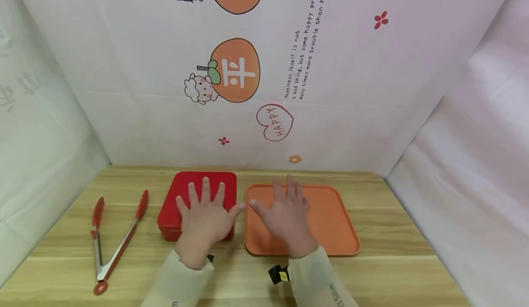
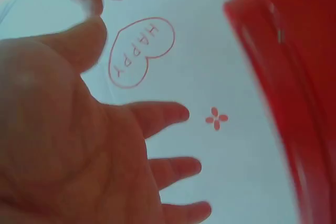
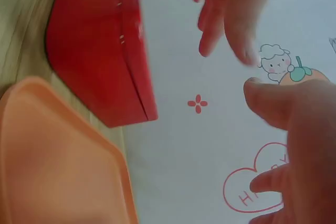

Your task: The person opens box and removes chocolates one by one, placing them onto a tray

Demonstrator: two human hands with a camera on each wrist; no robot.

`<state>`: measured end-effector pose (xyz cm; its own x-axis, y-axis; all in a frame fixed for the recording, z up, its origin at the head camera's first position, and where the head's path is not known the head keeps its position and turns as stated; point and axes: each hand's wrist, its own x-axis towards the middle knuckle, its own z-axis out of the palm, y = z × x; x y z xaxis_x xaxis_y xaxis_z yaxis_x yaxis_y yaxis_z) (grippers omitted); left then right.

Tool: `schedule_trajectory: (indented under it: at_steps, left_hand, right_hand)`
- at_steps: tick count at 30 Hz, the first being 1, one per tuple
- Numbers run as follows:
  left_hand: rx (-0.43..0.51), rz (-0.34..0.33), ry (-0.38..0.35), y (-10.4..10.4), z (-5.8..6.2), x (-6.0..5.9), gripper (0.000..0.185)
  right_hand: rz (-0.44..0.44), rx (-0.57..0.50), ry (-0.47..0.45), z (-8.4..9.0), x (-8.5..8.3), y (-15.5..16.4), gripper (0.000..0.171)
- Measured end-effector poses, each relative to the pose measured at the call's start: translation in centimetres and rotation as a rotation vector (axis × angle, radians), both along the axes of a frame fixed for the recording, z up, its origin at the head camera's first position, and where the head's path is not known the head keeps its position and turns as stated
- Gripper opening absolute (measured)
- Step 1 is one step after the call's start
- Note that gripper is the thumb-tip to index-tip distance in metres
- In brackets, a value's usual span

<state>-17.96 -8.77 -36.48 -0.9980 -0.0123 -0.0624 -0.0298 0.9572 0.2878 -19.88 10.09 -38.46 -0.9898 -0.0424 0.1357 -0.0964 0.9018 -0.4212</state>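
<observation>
From head view I see left hand (image 1: 206, 220) with fingers spread, gripping nothing, held above red box (image 3: 100, 51). Right hand (image 1: 287, 217) likewise: palm bare, fingers extended, above orange tray (image 1: 330, 220). Thumb tips near each other. Wrist views show me both hands clear of box. Box sits on wooden table (image 1: 396, 252), left of tray, narrow gap between. Tongs (image 1: 120, 247) lie farther left, arms splayed, red tips pointing toward printed cloth (image 1: 343, 114) behind table.
</observation>
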Motion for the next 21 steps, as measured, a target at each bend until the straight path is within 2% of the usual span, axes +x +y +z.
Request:
schedule_trajectory:
  at_steps: [2, 6, 9, 12, 16, 21]
  left_hand:
    - [0.043, -0.011, -0.003, -1.4, 0.4, -0.1, 0.094]
    - [0.102, -0.017, 0.023, -5.3, 1.3, -0.4, 0.097]
    - [0.146, 0.001, 0.032, -8.4, 2.0, -0.9, 0.095]
    - [0.187, 0.006, 0.003, -11.3, 2.3, -1.5, 0.091]
    - [0.277, -0.009, -0.068, -14.7, 2.1, -2.1, 0.087]
    - [0.526, 0.028, -0.217, -17.1, 0.8, -2.8, 0.080]
  right_hand:
    - [0.016, -0.172, -0.020, 0.1, -0.3, 0.2, 0.090]
    - [0.012, -0.532, -0.122, 0.2, -0.9, 1.0, 0.078]
    - [0.014, -0.746, -0.220, 0.3, -1.4, 1.4, 0.072]
    - [0.034, -0.926, -0.312, 0.5, -1.7, 1.2, 0.066]
    - [0.058, -1.110, -0.432, 0.4, -2.2, 0.3, 0.057]
    - [0.072, -1.193, -0.542, -0.5, -3.0, -1.0, 0.051]
